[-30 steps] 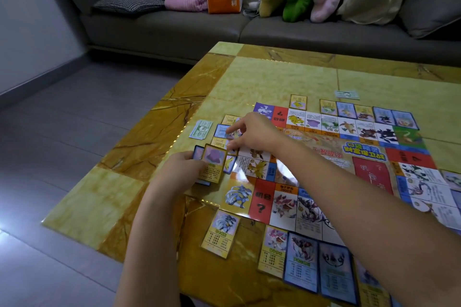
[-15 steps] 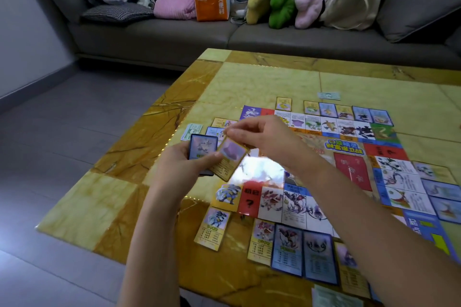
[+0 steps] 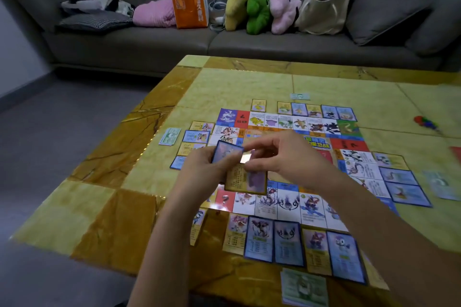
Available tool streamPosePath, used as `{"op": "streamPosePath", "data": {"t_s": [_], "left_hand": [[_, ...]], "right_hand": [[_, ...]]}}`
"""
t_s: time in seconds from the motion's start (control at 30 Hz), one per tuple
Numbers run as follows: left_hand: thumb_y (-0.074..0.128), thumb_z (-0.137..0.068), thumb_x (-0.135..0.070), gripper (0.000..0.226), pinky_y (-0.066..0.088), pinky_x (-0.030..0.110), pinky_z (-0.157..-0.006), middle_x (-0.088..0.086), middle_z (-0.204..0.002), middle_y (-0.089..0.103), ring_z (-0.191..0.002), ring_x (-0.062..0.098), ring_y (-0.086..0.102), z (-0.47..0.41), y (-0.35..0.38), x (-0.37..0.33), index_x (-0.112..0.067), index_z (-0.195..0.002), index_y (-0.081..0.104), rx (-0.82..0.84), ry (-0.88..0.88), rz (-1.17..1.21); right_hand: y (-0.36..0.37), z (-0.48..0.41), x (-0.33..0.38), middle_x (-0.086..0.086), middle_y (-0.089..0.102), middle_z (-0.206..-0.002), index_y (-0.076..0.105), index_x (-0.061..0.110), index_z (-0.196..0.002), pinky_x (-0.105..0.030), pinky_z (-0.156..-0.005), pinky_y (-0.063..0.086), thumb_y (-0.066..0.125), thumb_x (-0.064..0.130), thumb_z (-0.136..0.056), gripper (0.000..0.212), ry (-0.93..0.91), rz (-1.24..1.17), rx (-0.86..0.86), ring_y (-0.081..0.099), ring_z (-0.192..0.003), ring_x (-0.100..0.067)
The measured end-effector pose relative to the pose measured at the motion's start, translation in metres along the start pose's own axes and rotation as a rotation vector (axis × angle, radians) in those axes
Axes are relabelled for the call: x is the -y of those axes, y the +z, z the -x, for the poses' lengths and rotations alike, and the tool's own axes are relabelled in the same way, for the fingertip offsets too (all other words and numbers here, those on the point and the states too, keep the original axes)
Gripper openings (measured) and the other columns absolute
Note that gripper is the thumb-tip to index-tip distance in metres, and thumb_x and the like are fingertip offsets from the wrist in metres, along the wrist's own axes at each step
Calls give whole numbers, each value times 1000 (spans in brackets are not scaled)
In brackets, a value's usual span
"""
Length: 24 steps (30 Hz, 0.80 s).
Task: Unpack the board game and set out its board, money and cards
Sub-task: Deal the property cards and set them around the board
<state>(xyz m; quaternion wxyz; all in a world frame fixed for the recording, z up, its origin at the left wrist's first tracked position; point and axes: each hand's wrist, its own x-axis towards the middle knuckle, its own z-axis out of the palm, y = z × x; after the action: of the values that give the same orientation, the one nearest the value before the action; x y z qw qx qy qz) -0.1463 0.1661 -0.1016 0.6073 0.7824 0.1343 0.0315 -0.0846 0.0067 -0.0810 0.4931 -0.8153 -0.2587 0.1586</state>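
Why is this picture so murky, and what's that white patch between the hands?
Head view: the room is dim. The cards held by the left hand and right hand are smeared by motion blur. The white patch looks like lamp glare off the glossy board.

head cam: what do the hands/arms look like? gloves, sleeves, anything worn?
No gloves on the left hand or right hand. The left forearm and right forearm are bare to the frame edge: no sleeve or cuff in view. No watch, band or ring shows, though slight blur could hide a thin ring.
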Motion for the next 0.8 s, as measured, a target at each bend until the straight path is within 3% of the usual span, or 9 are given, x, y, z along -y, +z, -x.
{"op": "streamPosePath", "data": {"t_s": [0.07,0.2,0.27,0.33,0.43,0.53,0.63,0.8], "left_hand": [[56,-94,-31,23,57,47,-78,12,-85,73,-80,29,70,-2,5,1,-13,-88,70,-11,-13,12],[47,-100,-19,22,56,36,-78,6,-83,69,-79,20,66,-8,14,-4,-21,-84,62,-16,-106,201],[41,-101,-12,24,57,37,-81,6,-82,73,-82,22,70,-14,18,-8,-18,-89,61,28,-153,372],[38,-101,-9,24,59,35,-78,8,-87,75,-83,22,72,-18,19,-9,-14,-97,61,74,-160,480],[37,-101,-10,23,59,30,-67,11,-97,74,-86,22,72,-29,25,-11,-10,-107,60,105,-173,556],[41,-101,-12,22,58,27,-62,9,-95,74,-83,20,72,-40,39,-15,-9,-111,61,118,-191,555],[48,-98,-13,17,58,25,-57,6,-80,74,-72,18,72,-48,53,-17,-12,-96,65,124,-204,513],[62,-88,-4,12,57,23,-59,9,-82,72,-68,18,70,-55,68,-18,-8,-98,67,116,-157,405]], "right_hand": [[-13,3,-2,2,72,-77,71,23,-102,-25,-76,54,76,10,-77,28,38,15,48,68,-75,-9],[-38,6,-7,0,69,-85,69,28,-111,-14,-57,49,66,12,-86,29,101,71,129,60,-59,0],[-50,3,-14,1,71,-96,69,35,-105,-23,-73,56,64,14,-89,27,110,116,99,66,-75,-8],[-60,0,-21,11,71,-95,69,37,-96,-24,-82,55,64,12,-89,27,131,103,60,67,-85,-3],[-71,-6,-30,17,69,-85,72,25,-95,-7,-62,48,65,8,-87,20,167,37,8,65,-73,8],[-78,-11,-37,14,69,-82,71,23,-89,-6,-58,47,67,9,-87,15,178,29,-34,65,-69,7],[-81,-16,-44,12,68,-82,69,25,-87,-4,-56,45,66,12,-87,14,172,59,-56,62,-64,10],[-81,-25,-49,5,68,-81,66,19,-91,-7,-56,46,63,9,-90,11,157,24,-80,63,-62,7]]}}
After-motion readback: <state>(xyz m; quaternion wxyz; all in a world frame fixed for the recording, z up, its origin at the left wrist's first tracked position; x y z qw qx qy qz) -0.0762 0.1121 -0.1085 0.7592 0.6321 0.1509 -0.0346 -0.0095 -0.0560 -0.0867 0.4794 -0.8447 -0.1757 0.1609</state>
